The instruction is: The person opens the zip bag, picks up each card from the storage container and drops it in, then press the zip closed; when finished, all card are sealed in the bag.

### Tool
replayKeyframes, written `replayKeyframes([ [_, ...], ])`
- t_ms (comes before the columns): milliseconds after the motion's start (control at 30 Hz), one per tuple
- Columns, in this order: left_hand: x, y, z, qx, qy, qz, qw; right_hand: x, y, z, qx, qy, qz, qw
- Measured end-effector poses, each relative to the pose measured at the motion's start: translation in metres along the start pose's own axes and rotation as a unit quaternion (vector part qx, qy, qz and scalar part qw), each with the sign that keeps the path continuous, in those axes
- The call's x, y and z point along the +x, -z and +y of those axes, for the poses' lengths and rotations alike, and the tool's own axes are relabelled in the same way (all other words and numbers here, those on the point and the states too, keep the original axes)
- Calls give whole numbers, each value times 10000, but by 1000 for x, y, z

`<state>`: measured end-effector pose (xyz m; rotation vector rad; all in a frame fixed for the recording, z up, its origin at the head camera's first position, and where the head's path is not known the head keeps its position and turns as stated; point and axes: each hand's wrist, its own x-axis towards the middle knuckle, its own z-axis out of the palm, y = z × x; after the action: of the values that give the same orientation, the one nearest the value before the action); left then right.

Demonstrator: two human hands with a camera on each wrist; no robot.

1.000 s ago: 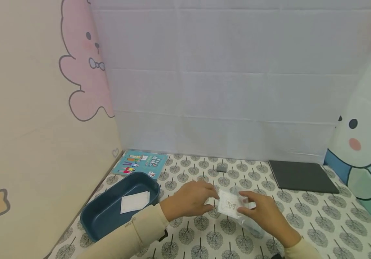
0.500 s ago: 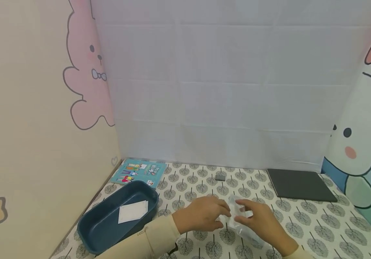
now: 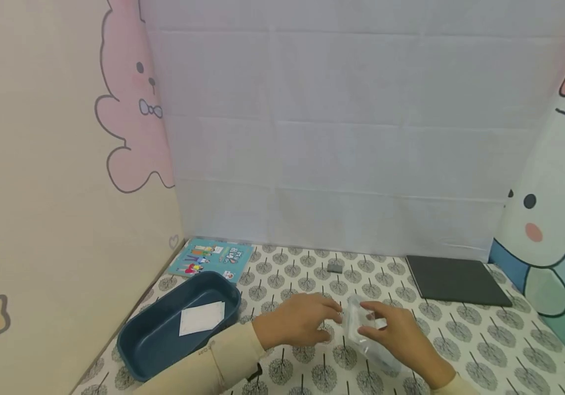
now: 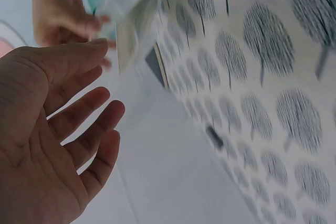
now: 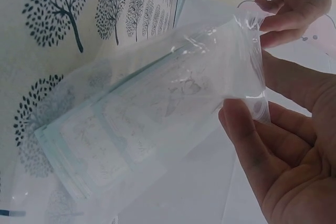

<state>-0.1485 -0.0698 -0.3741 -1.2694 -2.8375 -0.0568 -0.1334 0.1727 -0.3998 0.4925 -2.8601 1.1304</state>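
The clear plastic bag [image 3: 367, 349] is in front of me, a little right of the middle of the worktop [image 3: 292, 285], tilted with its lower end toward me; I can't tell whether that end touches the cloth. Inside it lies a stack of pale printed cards [image 5: 102, 142], blurred by the plastic. My right hand [image 3: 403, 336] pinches the bag near its upper edge, thumb on one face. My left hand [image 3: 298, 320] is just beside the bag's other edge, fingers spread and loosely bent, gripping nothing; whether a fingertip brushes the plastic I can't make out. Left of my hands sits a deep blue tray [image 3: 150, 344], with a white card [image 3: 202, 318] lying inside, toward its right side. Behind the tray lies a turquoise book [image 3: 215, 259] with cartoon figures on its cover. Farther back than the bag is a small grey block [image 3: 334, 268], and at the far right a flat black panel [image 3: 457, 280]. Tree-patterned cloth covers the worktop, and a creased white sheet [image 3: 337, 137] hangs behind it.
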Motion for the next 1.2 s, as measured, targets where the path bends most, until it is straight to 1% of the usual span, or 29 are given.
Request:
replayKeyframes([
  [67,-13,8,-17,-54,351,65,9993,0,1,0,9,-11,1,10000],
  [100,-20,12,-28,-137,524,93,9985,-1,1,0,20,-25,-2,10000],
  [167,-39,21,-50,-343,1002,75,9944,-2,2,0,69,-62,-15,10000],
  [200,-50,24,-62,-493,1263,55,9907,-2,2,1,106,-81,-21,9999],
  [233,-61,27,-74,-606,1539,29,9862,-3,1,2,129,-95,-16,9999],
  [300,-83,31,-97,-926,2053,-34,9743,-4,1,3,132,-93,5,9999],
  [367,-103,30,-115,-1147,2539,-146,9603,-4,2,4,96,-78,22,9999],
  [400,-111,29,-123,-1211,2702,-200,9549,-5,2,5,56,-61,47,10000],
  [433,-119,27,-130,-1239,2805,-266,9514,-5,2,5,24,-53,64,10000],
  [500,-130,22,-140,-1231,2934,-426,9471,-4,3,5,-2,-54,78,10000],
  [567,-140,16,-146,-1164,3041,-607,9435,-3,3,5,21,-52,58,10000],
  [667,-149,9,-153,-1029,3153,-815,9399,-2,2,5,78,-58,30,9999],
  [733,-154,4,-156,-966,3226,-884,9375,-2,2,5,70,-59,49,9999],
  [833,-156,0,-158,-972,3197,-970,9375,-3,3,6,54,-106,74,9999],
  [900,-156,-2,-158,-1070,3148,-1018,9376,-4,3,6,82,-162,78,9998],
  [1033,-156,-6,-158,-1159,3024,-1091,9398,-5,3,7,152,-240,72,9996],
  [1200,-154,-14,-159,-960,2985,-1138,9427,-7,4,7,165,-283,89,9994],
])
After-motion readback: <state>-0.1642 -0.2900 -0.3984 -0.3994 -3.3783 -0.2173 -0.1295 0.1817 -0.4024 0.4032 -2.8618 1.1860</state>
